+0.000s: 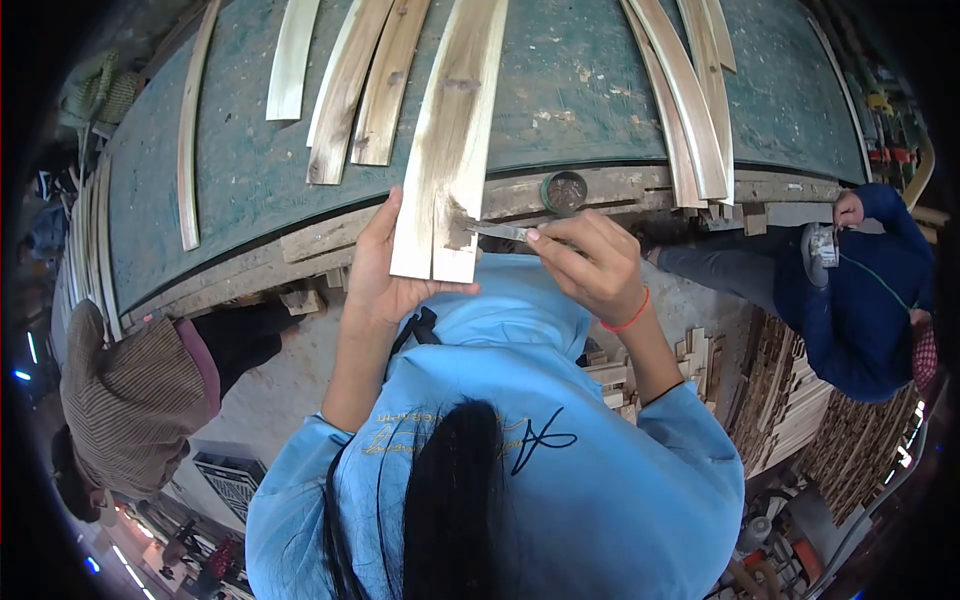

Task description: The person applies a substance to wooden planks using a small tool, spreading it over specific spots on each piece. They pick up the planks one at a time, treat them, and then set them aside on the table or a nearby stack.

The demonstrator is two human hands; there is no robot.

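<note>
A long pale wooden board (455, 120) reaches over the table's near edge towards me, a dark split running through its near end. My left hand (375, 265) supports that end from the left and below, thumb along the side and fingers underneath. Pinched in my right hand (592, 262) is a small putty knife (502, 231) with a metal blade. Its tip meets a brown smear of filler (460, 229) near the board's right edge. Just beyond my right hand, a round green tin (563, 192) with brown paste inside sits at the table edge.
The green-topped table (560, 110) carries several other wooden strips (375, 90), with more strips (690, 100) to the right. One person (150, 380) stands at left, another (850, 280) at right holding a tool. Stacked wood (790, 400) lies behind on the right.
</note>
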